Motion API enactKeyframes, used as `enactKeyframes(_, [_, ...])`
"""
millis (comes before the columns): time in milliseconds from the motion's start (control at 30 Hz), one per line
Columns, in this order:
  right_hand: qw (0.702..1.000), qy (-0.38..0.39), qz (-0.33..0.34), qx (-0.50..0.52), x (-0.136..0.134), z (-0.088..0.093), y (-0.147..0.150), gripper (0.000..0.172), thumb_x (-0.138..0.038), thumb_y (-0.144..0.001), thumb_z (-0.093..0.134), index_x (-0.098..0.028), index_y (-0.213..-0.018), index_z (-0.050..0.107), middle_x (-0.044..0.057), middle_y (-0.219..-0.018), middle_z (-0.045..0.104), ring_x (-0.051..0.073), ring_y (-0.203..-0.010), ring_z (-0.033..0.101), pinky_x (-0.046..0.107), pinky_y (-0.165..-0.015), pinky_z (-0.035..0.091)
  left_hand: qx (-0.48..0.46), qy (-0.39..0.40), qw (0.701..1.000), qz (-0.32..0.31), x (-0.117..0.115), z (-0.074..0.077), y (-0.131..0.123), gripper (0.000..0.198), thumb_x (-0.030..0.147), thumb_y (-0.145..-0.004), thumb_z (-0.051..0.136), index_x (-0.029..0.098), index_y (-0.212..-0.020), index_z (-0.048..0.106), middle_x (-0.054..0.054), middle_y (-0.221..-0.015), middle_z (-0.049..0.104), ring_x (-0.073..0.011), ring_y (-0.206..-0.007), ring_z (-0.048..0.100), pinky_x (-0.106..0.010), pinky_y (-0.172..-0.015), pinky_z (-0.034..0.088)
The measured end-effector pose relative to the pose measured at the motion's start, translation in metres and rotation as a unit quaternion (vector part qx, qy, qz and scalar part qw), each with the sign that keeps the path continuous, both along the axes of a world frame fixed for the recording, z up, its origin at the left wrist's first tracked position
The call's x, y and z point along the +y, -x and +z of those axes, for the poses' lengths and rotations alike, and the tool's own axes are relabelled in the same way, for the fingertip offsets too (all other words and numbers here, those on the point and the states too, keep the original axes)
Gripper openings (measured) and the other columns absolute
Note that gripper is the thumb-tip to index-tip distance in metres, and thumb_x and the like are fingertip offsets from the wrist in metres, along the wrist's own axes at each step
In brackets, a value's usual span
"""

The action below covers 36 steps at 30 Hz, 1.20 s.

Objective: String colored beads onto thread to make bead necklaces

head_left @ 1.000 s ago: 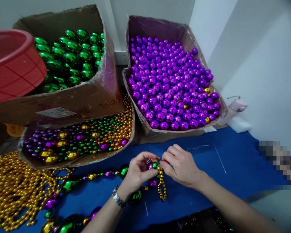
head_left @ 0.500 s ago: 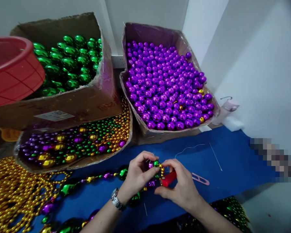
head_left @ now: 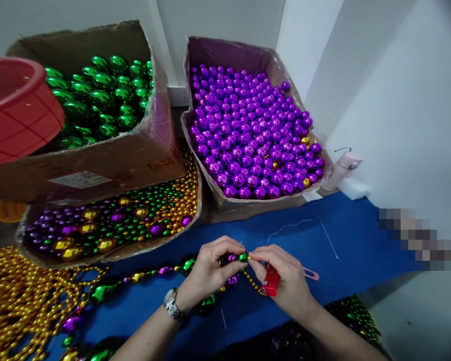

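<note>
The blue-covered counter [head_left: 361, 235] carries a carton of purple balls [head_left: 225, 213] at the back; left of it, a carton of green ovals [head_left: 135, 155] stands above a shallow box of mixed beads [head_left: 200, 208]. Gold strands [head_left: 15, 296] heap at the left edge. A multicoloured bead string [head_left: 103, 292] runs across the counter to the left hand [head_left: 208, 265], whose grip pinches it beside a small green bead [head_left: 242, 257]. The right hand [head_left: 285, 273] meets it there, its grip closed around a red object [head_left: 271, 282]. A thin gold strand [head_left: 253, 283] dangles between both hands.
</note>
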State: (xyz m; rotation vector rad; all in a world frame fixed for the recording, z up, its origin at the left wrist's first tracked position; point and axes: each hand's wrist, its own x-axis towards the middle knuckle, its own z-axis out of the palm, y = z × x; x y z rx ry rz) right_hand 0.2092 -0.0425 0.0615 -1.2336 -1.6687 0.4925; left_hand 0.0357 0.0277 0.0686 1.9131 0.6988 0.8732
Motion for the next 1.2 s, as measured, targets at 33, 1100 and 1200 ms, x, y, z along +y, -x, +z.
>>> enactKeyframes(33, [1.000,0.009,0.001,0.002,0.000,0.001,-0.001,0.015,-0.016,-0.086,0.055,-0.023,-0.096,0.063,0.004,-0.088,0.066,0.018,-0.083,0.061,0.032,-0.074,0.049,0.003,-0.006,1.000,0.000,0.000,0.001,-0.001,0.013,0.020,-0.076,0.068,0.018,-0.089,0.066,-0.007,-0.089,0.066,-0.0194,-0.083,0.063,-0.031,-0.073,0.051])
enactKeyframes(1100, [0.952,0.171,0.092,0.236,0.008,0.007,0.097,0.025,-0.038,-0.077,0.066,-0.015,-0.089,0.067,0.003,-0.082,0.068,0.013,-0.068,0.060,0.025,-0.063,0.049,-0.201,-0.197,0.947,0.155,0.045,0.149,0.007,0.026,0.023,-0.072,0.071,0.011,-0.094,0.064,-0.005,-0.086,0.067,-0.0145,-0.074,0.062,-0.027,-0.065,0.051])
enactKeyframes(1200, [0.957,0.151,0.073,0.239,-0.014,0.054,0.076,0.022,-0.039,-0.081,0.061,-0.020,-0.088,0.067,-0.002,-0.069,0.062,0.005,-0.045,0.045,0.018,-0.040,0.036,-0.229,-0.208,0.933,0.185,0.081,0.153,0.022,0.028,0.027,-0.075,0.068,0.011,-0.098,0.063,-0.007,-0.091,0.067,-0.0149,-0.081,0.062,-0.027,-0.071,0.050])
